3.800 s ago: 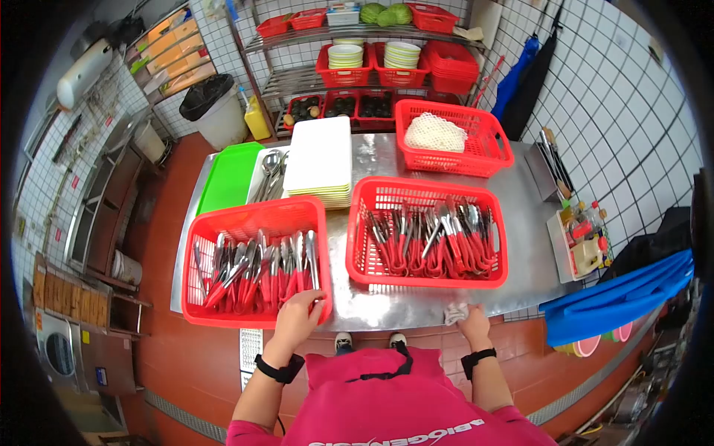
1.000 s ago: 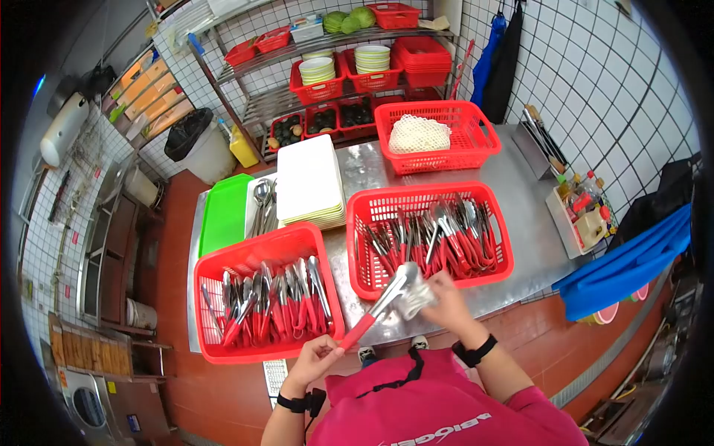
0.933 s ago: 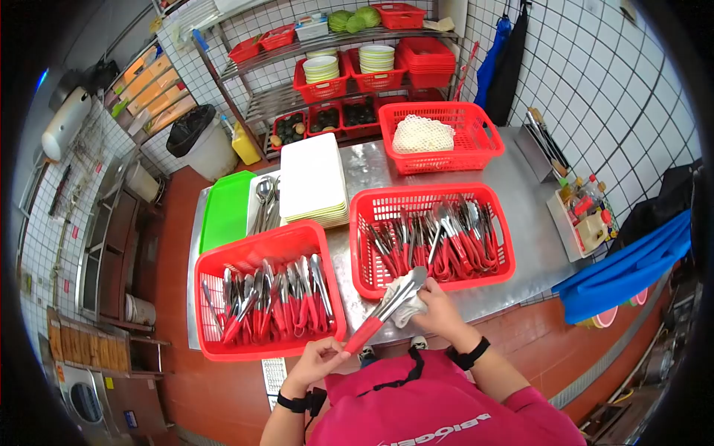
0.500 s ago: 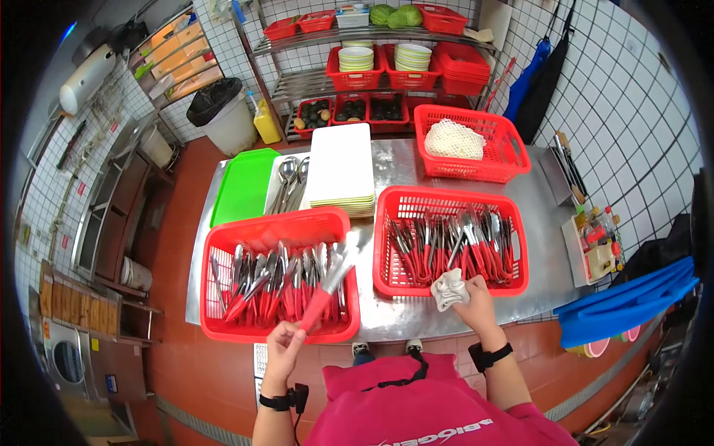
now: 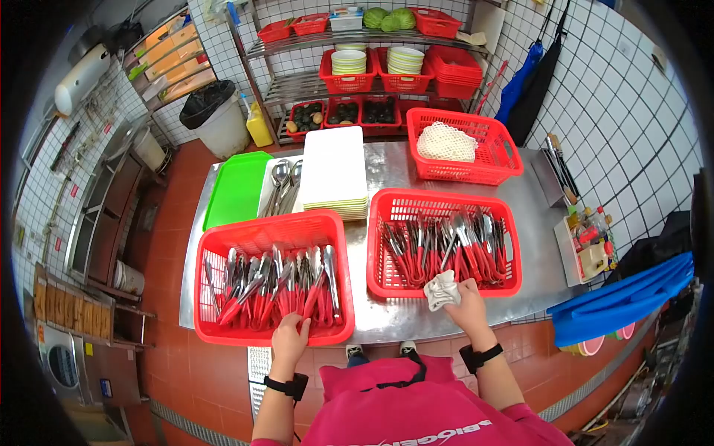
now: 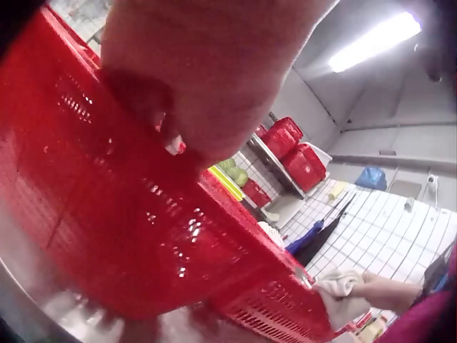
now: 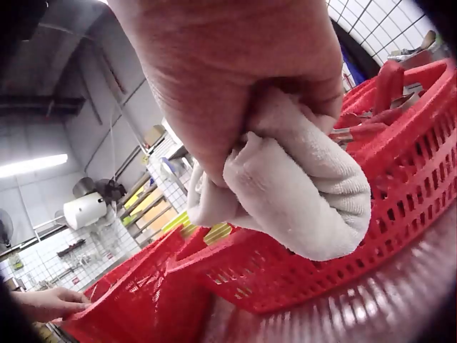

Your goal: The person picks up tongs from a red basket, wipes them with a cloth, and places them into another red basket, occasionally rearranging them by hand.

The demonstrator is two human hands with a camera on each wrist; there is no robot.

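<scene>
In the head view, my left hand (image 5: 291,339) is at the front rim of the left red basket (image 5: 271,339), its curled fingers at the red handle end of a pair of tongs (image 5: 315,291). The tongs lie with their metal end among several other red-handled tongs in that basket. My right hand (image 5: 471,306) grips a crumpled whitish cloth (image 5: 442,291) by the front rim of the right red basket (image 5: 445,195), which also holds several tongs. The right wrist view shows the cloth (image 7: 300,207) bunched under the fingers. The left wrist view mostly hides the left fingertips behind the hand.
Behind the baskets stand a stack of white trays (image 5: 335,167), ladles (image 5: 280,175) and a green tray (image 5: 238,191). A third red basket (image 5: 487,176) with a white netted bundle sits at the back right. Bottles and a knife holder (image 5: 550,178) line the steel table's (image 5: 394,321) right side.
The tongs were wiped with the cloth between both hands, then carried left over the left basket and lowered into it. My right hand kept the cloth and moved away to the right.
</scene>
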